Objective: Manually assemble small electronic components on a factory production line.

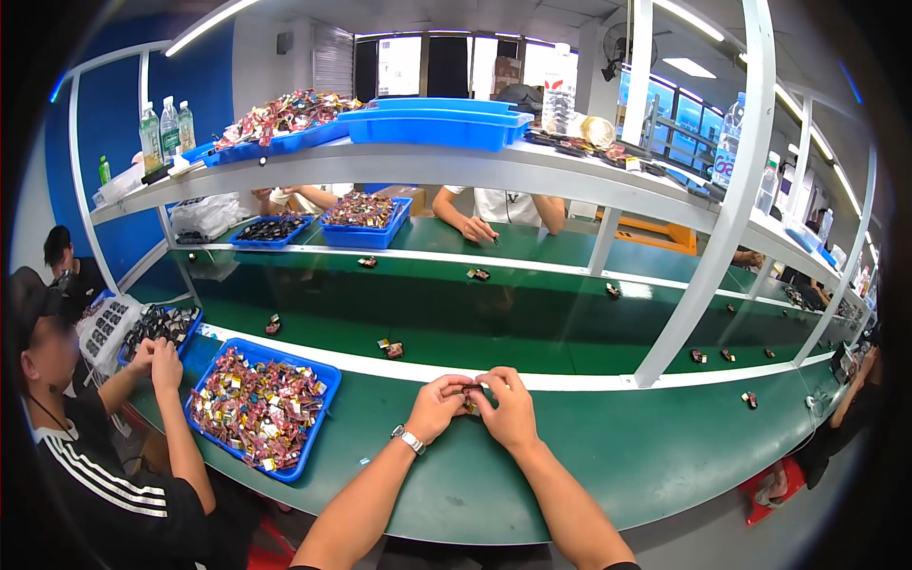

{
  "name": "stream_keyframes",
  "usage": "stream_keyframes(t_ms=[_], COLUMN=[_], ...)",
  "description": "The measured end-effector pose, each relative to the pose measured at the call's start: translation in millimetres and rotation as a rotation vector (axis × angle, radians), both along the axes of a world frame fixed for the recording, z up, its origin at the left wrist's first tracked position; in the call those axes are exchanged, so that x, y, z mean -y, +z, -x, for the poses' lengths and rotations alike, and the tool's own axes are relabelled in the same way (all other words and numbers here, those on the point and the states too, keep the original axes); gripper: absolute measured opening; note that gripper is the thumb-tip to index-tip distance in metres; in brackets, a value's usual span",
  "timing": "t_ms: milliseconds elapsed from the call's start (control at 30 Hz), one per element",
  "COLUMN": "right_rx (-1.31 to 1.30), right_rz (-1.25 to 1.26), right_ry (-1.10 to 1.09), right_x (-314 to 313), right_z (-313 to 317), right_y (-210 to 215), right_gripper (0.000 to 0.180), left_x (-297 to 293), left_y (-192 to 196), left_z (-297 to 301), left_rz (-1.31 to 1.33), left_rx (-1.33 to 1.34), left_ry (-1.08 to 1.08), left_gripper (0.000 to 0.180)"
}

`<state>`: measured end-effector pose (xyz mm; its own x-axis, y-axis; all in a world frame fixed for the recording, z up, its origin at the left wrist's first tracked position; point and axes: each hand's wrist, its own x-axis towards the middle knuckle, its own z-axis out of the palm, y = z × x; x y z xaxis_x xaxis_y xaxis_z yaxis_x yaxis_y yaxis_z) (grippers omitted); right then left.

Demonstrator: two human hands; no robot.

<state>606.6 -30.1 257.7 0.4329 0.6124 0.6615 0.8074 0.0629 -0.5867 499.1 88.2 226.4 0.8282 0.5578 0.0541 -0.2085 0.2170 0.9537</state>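
Green covers the bench (608,456) in front of us, and our 2 hands meet over it near the white strip along its far edge. Our left hand (435,407), with a metal wristwatch (409,439) on the wrist, and our right hand (508,407) are both curled around a small dark part (469,397) with a reddish bit showing, pinched between the fingertips of each hand just above the bench surface. What the part is exactly we cannot tell, since the fingers hide most of it.

To our left a blue tray (313,446) lies on the bench, heaped with small wrapped pieces in red, pink, gold and blue. Beside it a person in a black shirt with white stripes (104,484) holds both hands up over another blue tray of dark parts (157,328).

Beyond the white strip runs a darker green belt (532,323) with single small parts spaced along it; 1 lies at (391,350), well apart from our hands. Across the belt, 2 more blue trays (366,218) hold mixed pieces, and another person's hands (478,230) rest on the far bench. On the white shelf (494,166) above stand stacked blue trays (437,123), 1 piled with coloured wrappers, and 3 clear bottles with green labels (166,133) at its left end.
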Motion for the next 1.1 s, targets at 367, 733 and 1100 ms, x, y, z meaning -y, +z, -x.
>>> stream_keyframes(t_ms=[367, 733, 1100], right_rx=[0.283, 0.146, 0.171], right_rz=[-0.008, 0.070, 0.112], right_ry=[-0.039, 0.138, 0.093], right_x=[-2, 7, 3], right_z=[-8, -18, -15], right_y=[-8, -5, -6], right_gripper=[0.017, 0.016, 0.014], left_x=[-5, -1, -5], left_y=[-1, 1, -1], left_z=[-1, 1, 0], left_rz=[-0.051, -0.049, -0.076], left_rx=[-0.020, -0.013, -0.017], left_ry=[0.012, -0.047, -0.042], left_gripper=[0.027, 0.027, 0.027])
